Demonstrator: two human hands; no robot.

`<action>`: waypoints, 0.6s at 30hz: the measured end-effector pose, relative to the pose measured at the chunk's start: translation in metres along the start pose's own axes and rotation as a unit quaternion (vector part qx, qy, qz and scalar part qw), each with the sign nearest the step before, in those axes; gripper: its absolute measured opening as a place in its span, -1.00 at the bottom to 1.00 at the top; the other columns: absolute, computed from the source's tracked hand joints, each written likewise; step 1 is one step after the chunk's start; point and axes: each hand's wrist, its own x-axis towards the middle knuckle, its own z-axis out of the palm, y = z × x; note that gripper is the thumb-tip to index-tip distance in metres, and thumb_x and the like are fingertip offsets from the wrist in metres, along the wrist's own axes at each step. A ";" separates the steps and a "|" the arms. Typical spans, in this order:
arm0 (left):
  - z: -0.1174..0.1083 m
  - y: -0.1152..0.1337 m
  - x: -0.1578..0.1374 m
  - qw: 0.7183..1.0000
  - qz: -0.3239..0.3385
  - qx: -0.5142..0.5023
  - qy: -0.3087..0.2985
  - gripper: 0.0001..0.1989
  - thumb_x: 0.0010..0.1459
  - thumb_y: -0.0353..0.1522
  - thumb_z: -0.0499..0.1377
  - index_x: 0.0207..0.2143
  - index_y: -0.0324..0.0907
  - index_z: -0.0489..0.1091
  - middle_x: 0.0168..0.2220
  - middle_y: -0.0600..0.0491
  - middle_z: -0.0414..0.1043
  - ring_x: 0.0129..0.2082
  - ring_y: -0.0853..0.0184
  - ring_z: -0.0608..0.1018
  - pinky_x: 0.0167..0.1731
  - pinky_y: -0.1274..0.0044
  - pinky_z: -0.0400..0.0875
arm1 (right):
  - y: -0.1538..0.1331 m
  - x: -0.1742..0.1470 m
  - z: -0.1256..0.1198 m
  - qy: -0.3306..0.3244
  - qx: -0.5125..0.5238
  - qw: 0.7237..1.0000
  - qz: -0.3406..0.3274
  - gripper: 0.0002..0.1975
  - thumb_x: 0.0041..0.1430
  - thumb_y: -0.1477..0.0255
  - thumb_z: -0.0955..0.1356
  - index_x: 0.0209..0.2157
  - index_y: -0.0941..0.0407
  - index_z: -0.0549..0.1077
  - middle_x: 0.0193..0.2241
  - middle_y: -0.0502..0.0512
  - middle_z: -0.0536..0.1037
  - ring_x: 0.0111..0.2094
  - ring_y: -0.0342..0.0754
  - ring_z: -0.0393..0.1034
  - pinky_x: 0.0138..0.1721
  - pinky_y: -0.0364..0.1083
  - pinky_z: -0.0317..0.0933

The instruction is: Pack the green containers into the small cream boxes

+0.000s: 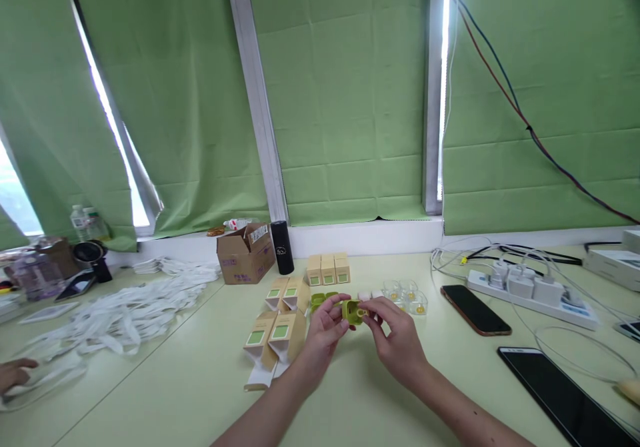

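Note:
My left hand (pixel 324 332) pinches a small olive-green plastic case (pixel 351 312), held above the table with its hollow side showing. The fingertips of my right hand (pixel 397 344) are closed at the case's right edge on a small pale ring-like part (pixel 362 312); its exact kind is too small to tell. Just behind my left fingers sit more green cases (pixel 320 299), partly hidden. Clear plastic cups (pixel 406 294) with yellow bits inside stand behind my right hand. Left of my hands are several small cardboard boxes (pixel 281 332) with green labels, the nearer ones with flaps open.
Three more small boxes (pixel 328 269) stand farther back, near a brown carton (pixel 245 254) and a black cylinder (pixel 282 247). White straps (pixel 125 307) and another person's hand (pixel 15 375) are at left. Phones (pixel 475 309), a tablet (pixel 565 394) and a power strip (pixel 533 294) lie right.

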 end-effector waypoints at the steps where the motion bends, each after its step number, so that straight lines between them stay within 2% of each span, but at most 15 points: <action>1: 0.000 0.000 0.000 1.000 -0.001 0.001 -0.004 -0.45 -0.05 -0.36 0.49 0.01 -0.19 0.45 -0.20 -0.08 0.57 -0.24 0.28 0.56 -0.20 0.47 0.37 | 0.001 -0.001 0.000 -0.001 -0.020 1.000 -0.023 -0.75 0.33 0.56 0.28 -0.08 0.04 0.52 -0.24 0.14 0.59 -0.25 0.01 0.49 -0.25 -0.04 0.39; 5: 0.000 -0.002 -0.001 1.000 -0.007 -0.002 -0.018 -0.45 -0.06 -0.37 0.50 0.00 -0.17 0.45 -0.18 -0.06 0.58 -0.22 0.29 0.56 -0.16 0.48 0.38 | 0.000 -0.001 -0.001 -0.008 -0.076 0.993 -0.088 -0.74 0.29 0.62 0.28 -0.11 0.05 0.50 -0.25 0.16 0.59 -0.24 0.03 0.49 -0.24 -0.02 0.38; 14: 0.001 -0.004 -0.001 1.000 -0.006 -0.001 -0.029 -0.45 -0.06 -0.36 0.50 -0.01 -0.15 0.44 -0.14 -0.06 0.59 -0.19 0.27 0.56 -0.15 0.47 0.39 | 0.003 -0.002 -0.003 0.005 -0.132 0.984 -0.120 -0.71 0.29 0.63 0.26 -0.09 0.05 0.50 -0.26 0.18 0.62 -0.25 0.06 0.50 -0.23 0.03 0.35; 18: 0.002 -0.003 -0.002 0.999 -0.004 0.002 -0.037 -0.45 -0.06 -0.36 0.50 0.00 -0.16 0.44 -0.15 -0.07 0.59 -0.19 0.27 0.57 -0.14 0.47 0.39 | -0.001 0.000 -0.004 0.009 -0.158 0.978 -0.137 -0.73 0.27 0.65 0.26 -0.15 0.07 0.52 -0.29 0.15 0.61 -0.27 0.03 0.48 -0.24 0.00 0.30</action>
